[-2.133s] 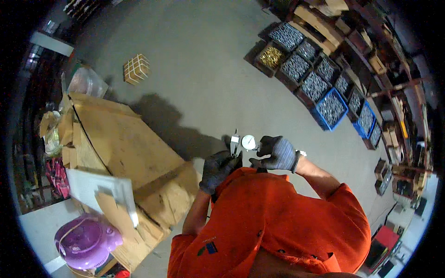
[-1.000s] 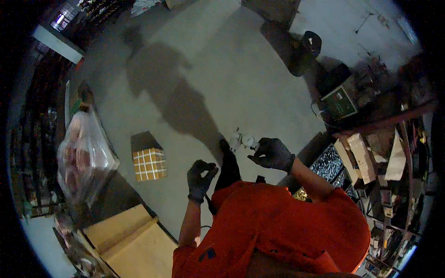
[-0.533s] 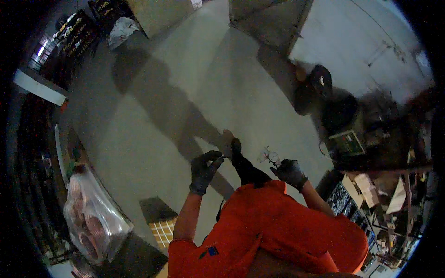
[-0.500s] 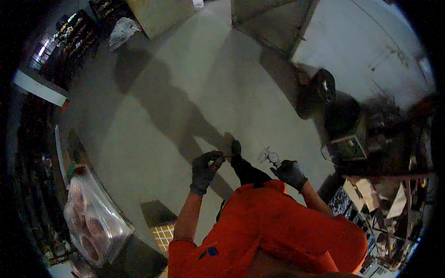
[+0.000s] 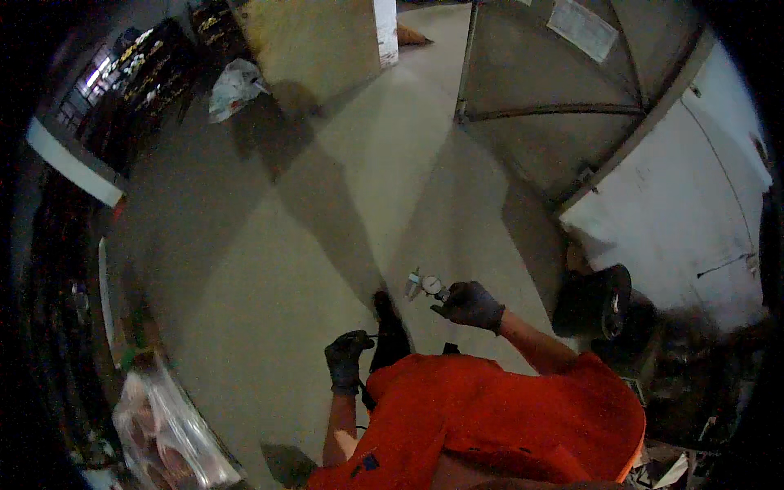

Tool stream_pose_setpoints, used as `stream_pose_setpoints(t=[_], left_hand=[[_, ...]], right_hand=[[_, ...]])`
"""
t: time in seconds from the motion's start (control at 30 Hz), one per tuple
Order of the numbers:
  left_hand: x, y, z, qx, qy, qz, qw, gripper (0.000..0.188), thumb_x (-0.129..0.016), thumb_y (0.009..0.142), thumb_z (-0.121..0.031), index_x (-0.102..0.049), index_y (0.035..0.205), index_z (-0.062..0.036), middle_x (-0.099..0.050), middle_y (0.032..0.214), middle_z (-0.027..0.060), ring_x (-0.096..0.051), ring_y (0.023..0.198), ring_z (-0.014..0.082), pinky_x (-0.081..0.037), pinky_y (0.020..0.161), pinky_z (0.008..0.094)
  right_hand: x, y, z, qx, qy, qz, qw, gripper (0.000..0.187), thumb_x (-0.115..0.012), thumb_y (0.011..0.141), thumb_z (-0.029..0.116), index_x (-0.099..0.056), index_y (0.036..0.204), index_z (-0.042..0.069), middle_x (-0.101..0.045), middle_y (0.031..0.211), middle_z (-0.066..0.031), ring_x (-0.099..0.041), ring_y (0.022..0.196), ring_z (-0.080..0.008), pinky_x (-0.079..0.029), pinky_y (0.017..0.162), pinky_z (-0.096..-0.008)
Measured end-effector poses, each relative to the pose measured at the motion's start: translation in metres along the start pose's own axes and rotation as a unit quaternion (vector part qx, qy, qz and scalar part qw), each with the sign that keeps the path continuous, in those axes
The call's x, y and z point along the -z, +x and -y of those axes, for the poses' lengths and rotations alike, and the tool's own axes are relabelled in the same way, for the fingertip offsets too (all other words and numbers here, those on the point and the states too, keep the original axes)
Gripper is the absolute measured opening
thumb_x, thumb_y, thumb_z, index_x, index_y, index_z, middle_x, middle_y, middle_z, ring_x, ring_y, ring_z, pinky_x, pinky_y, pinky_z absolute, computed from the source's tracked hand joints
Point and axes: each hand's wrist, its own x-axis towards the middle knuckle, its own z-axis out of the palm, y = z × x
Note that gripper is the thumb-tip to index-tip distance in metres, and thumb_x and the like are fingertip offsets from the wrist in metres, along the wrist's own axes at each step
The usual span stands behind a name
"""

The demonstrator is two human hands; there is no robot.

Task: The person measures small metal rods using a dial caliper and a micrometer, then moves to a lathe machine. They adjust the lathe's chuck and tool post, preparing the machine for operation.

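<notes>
Gloves on both hands, dark ones. Our right hand (image 5: 471, 305) is out at about 1 o'clock from our chest, fingers wrapped around a small dial gauge tool (image 5: 425, 286), a round white face with a pale metal bit sticking out toward 10 o'clock. So the gauge sits right at the glove's fingertips, up off the floor. Our left hand (image 5: 348, 359) hangs lower, around 10 o'clock from the chest, curled into a loose fist; there seems to be a thin dark wire or stem poking out toward 3 o'clock, but honestly we can't tell what it is or whether it's really gripped. Between the two hands there's one dark shoe (image 5: 390, 336) pointing to 12 o'clock. Orange shirt (image 5: 490, 425) fills the bottom.

Moving out: the floor (image 5: 327, 204) is bare grey concrete, smooth, with long shadows running across it from 12 down to our feet. At 1 to 2 o'clock there's a big grey metal door or panel (image 5: 563, 106) with cross braces, next to a white wall (image 5: 694, 188). A dark round thing (image 5: 596, 300) sits at 3 o'clock, too murky to name. At 12 stands a tan board (image 5: 318, 41), with a white plastic bag (image 5: 233, 86) at 11. Dark shelving (image 5: 139, 82) runs along 10 to 11, and a clear bag of reddish stuff (image 5: 167, 437) lies at 8 o'clock.
</notes>
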Motion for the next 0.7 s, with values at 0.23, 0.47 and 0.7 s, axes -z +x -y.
stream_pose_setpoints(t=[0.23, 0.47, 0.7], left_hand=[[-0.038, 0.289, -0.07, -0.029, 0.083, 0.117, 0.989, 0.021, -0.064, 0.082, -0.017, -0.065, 0.087, 0.003, -0.067, 0.078, 0.0111, -0.063, 0.069, 0.018, -0.05, 0.066, 0.0326], [-0.142, 0.573, -0.164, 0.004, -0.061, 0.221, 0.973, 0.022, -0.057, 0.082, -0.016, -0.063, 0.088, 0.0043, -0.066, 0.079, 0.012, -0.063, 0.076, 0.0179, -0.048, 0.075, 0.0299], [-0.212, 0.762, -0.224, 0.032, -0.139, 0.206, 0.968, 0.022, -0.06, 0.082, -0.011, -0.06, 0.097, 0.0056, -0.065, 0.086, 0.0157, -0.063, 0.084, 0.0248, -0.049, 0.08, 0.035]], right_hand=[[0.057, 0.165, -0.078, -0.078, 0.244, -0.108, 0.961, 0.025, -0.062, 0.08, 0.028, -0.065, 0.078, 0.003, -0.064, 0.072, -0.0113, -0.06, 0.065, -0.0191, -0.047, 0.06, -0.031], [0.178, 0.346, -0.179, -0.198, 0.39, -0.119, 0.892, 0.027, -0.051, 0.087, 0.028, -0.066, 0.081, 0.006, -0.058, 0.063, -0.0058, -0.047, 0.047, -0.0141, -0.037, 0.045, -0.0283], [0.324, 0.553, -0.265, -0.036, 0.608, -0.079, 0.789, 0.033, -0.058, 0.085, 0.034, -0.064, 0.088, 0.001, -0.058, 0.071, -0.0015, -0.039, 0.053, -0.0045, -0.032, 0.047, -0.0207]])
